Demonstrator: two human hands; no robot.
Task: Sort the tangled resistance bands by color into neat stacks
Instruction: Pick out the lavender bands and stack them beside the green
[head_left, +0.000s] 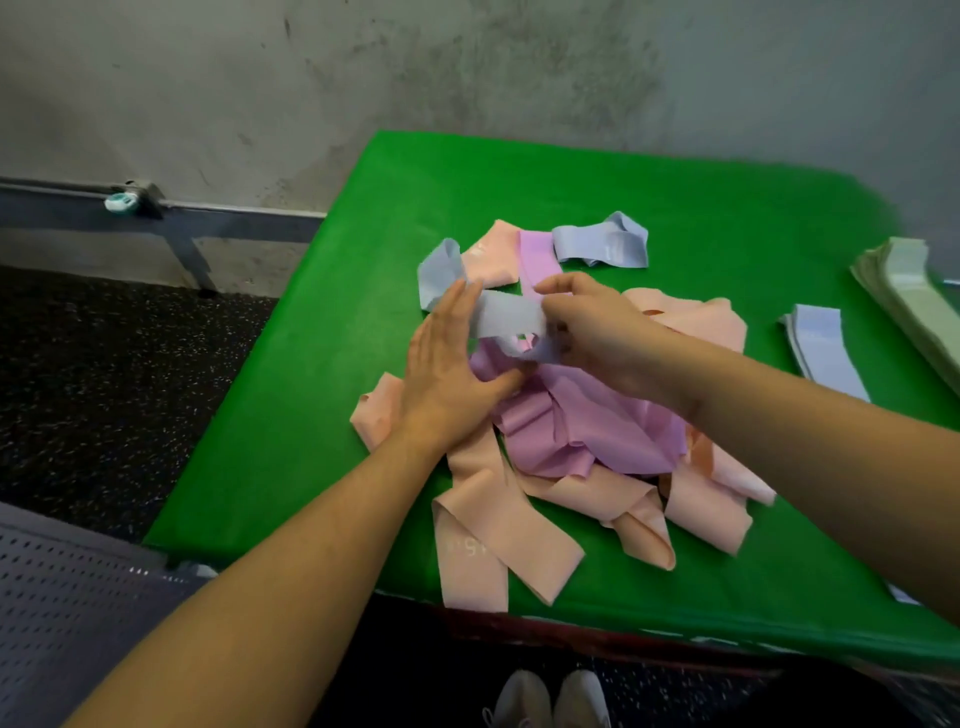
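Observation:
A tangled heap of peach bands (498, 525) and purple bands (582, 431) lies in the middle of the green table (322, 395). A grey-blue band (506, 314) runs across the top of the heap. My right hand (597, 327) pinches this band near its near end. My left hand (447, 369) lies flat with straight fingers, pressing on the heap and touching the band. Another grey-blue band (602, 241) lies loose behind the heap. At the right sit a stack of grey-blue bands (821, 343) and a stack of pale green bands (909, 296).
The table stands against a grey concrete wall (467, 67). A metal rail (171, 213) runs along the wall at the left. A perforated grey seat (67, 597) is at the lower left. My shoes (550, 699) show below the table's front edge.

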